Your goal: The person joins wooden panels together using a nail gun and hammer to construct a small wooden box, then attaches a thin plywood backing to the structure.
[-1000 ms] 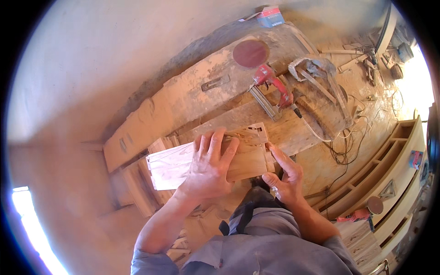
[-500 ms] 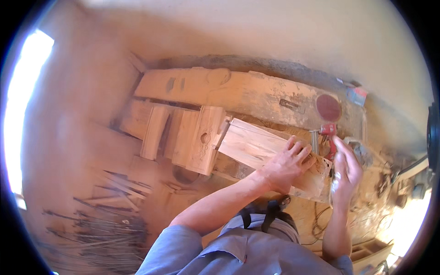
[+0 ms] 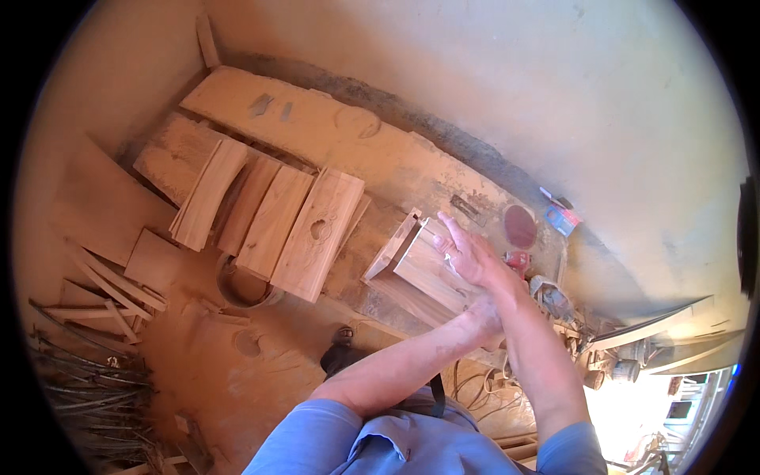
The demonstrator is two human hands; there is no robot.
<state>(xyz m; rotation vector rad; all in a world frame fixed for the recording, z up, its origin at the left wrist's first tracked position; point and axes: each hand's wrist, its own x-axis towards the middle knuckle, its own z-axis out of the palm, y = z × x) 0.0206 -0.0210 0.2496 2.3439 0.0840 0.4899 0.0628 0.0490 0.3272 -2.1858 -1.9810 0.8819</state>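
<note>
The right hand is stretched open at the wooden box; the left hand is partly hidden, so its grip I cannot tell. The box, over the workbench, seems already joined at its walls, with one side uncovered.

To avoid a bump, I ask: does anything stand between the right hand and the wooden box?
Nothing visible does. The right hand is over the wooden box, no object between; whether they touch, I cannot tell.
</note>
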